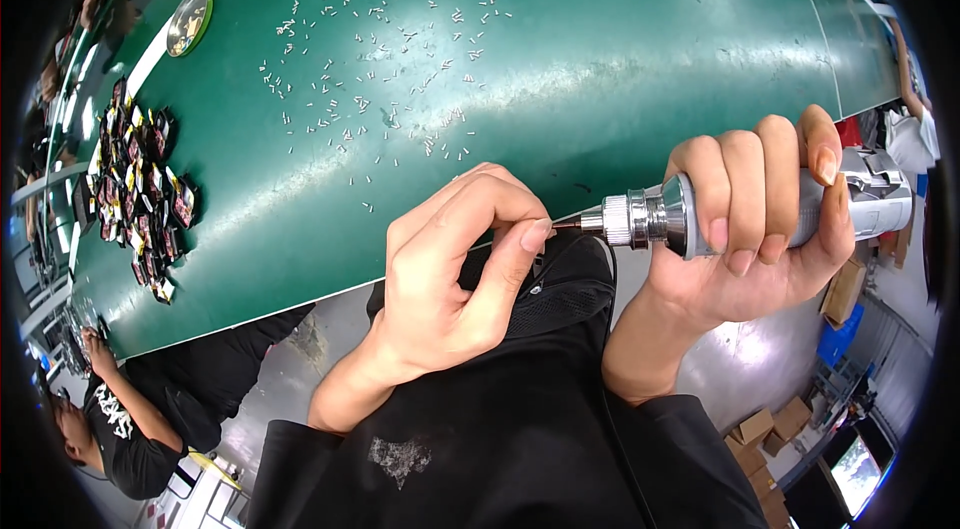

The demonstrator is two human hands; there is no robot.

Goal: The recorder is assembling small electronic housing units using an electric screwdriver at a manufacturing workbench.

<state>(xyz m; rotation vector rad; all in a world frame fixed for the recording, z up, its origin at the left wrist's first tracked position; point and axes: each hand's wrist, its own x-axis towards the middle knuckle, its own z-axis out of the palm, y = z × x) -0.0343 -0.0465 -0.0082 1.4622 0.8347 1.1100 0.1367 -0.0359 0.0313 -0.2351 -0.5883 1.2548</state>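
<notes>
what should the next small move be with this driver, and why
I'd probably ease the left hand back from the bit before the driver spins: its thumb and forefinger pinch right at the bit's tip, and the right hand grips the driver aimed at them. Whatever they may hold is hidden.

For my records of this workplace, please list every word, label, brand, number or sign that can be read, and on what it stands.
None can be read.
Pile of black items: coloured marks too small.
Co-worker's black shirt: white marks too blurred.
Person's own black garment: white patch, no recognizable letters.
Grey handheld tool: no readable marking.
</notes>
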